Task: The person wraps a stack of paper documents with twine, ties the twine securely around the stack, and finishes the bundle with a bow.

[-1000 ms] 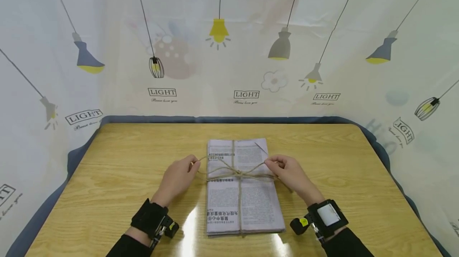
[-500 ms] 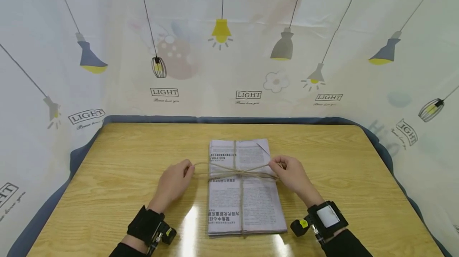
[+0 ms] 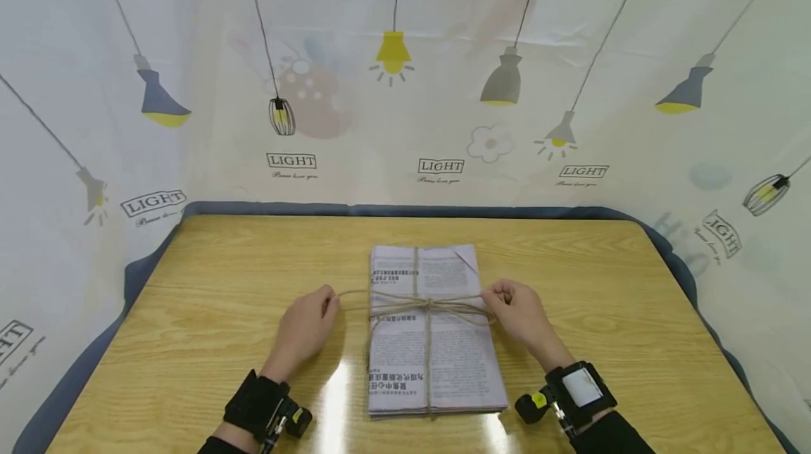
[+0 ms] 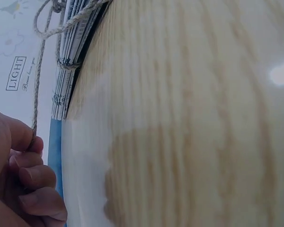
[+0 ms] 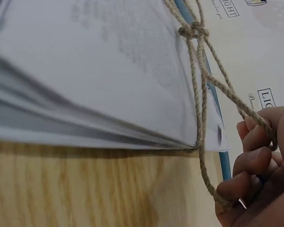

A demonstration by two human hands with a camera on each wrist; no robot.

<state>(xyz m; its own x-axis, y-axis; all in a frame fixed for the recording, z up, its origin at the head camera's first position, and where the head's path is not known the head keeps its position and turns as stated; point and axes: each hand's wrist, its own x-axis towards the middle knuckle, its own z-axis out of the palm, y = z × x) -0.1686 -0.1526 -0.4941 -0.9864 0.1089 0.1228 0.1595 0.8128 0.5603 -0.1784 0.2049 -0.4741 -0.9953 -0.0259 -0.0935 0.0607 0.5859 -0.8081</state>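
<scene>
A stack of folded newspapers (image 3: 395,355) lies on the table, bound crosswise with jute twine (image 3: 427,348). Its knot (image 3: 428,304) sits on top, slightly above the stack's middle in the head view. Left of the stack, my left hand (image 3: 307,327) pinches one strand, drawn nearly straight from the knot; the left wrist view shows this twine (image 4: 36,90) between thumb and forefinger. On the other side my right hand (image 3: 521,317) grips twine too. In the right wrist view, one strand runs to its thumb and forefinger and another to the lower curled fingers (image 5: 246,163).
The wooden table (image 3: 241,257) extends around the stack, with light glare near its front. Behind it hangs a pale cloth (image 3: 355,116) printed with lamps, its dark blue border along the table's edges. Both wrists wear black camera straps (image 3: 256,405).
My left hand has moved slightly left and down, and the right hand slightly right and down. The twine between them has straightened, and its loops at the knot lie flatter.
</scene>
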